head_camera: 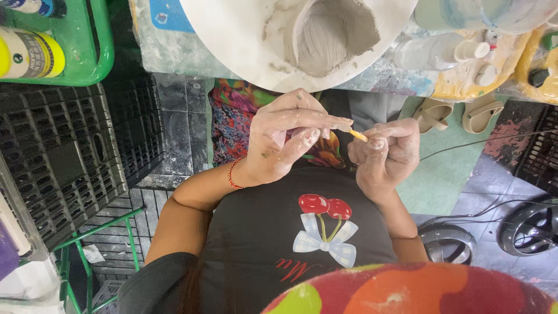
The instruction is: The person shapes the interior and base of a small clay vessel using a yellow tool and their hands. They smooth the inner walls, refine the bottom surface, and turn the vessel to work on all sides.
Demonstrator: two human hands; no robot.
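Above my lap, my clay-smeared left hand [279, 136] pinches one end of a thin orange stick [358, 135]; my right hand [386, 152] curls its grip round the other end. Beyond, a white wheel [232, 40] carries a grey clay pot [331, 35]. Slippery fingers could probably drop or snap the stick

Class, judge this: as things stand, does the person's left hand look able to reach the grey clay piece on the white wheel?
Probably yes: the left hand sits just below the clay piece with nothing between them.
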